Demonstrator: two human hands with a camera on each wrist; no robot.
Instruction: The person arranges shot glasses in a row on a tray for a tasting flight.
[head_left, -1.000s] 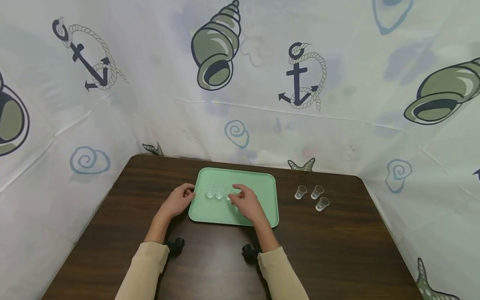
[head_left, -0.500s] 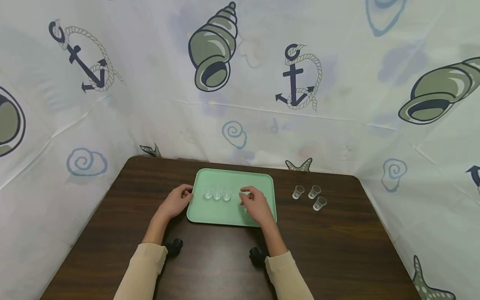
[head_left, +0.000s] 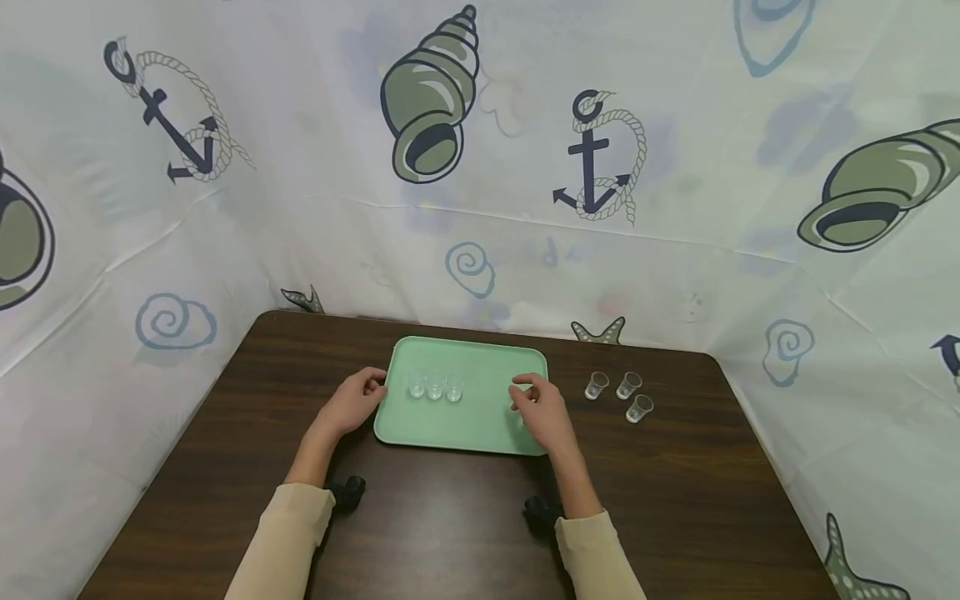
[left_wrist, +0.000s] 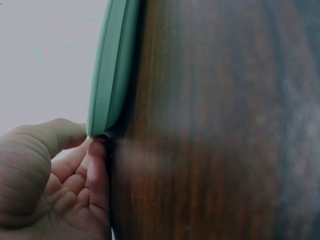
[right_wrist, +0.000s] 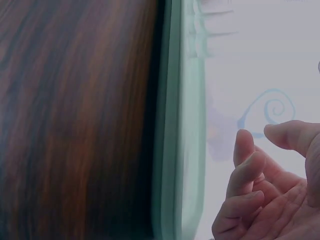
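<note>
A pale green rectangular tray (head_left: 487,425) lies on the dark wooden table. Three small clear cups, the left one (head_left: 417,388), the middle one (head_left: 435,389) and the right one (head_left: 454,390), stand in a row on its left half. My left hand (head_left: 352,402) is at the tray's left edge; in the left wrist view its thumb and fingertips pinch the rim (left_wrist: 107,95). Over the tray's right side hovers my right hand (head_left: 546,412), holding nothing, its fingers loosely bent and the thumb apart from them in the right wrist view.
Three more clear cups stand on the table (head_left: 675,467) to the right of the tray: one at the left (head_left: 596,386), one behind (head_left: 628,385) and one nearer (head_left: 639,408). A white cloth (head_left: 337,250) with sea prints hangs round the table's back and sides.
My right hand has let go of the rightmost cup in the row and moved right across the tray to its right side. The left hand has stayed at the tray's left edge.
</note>
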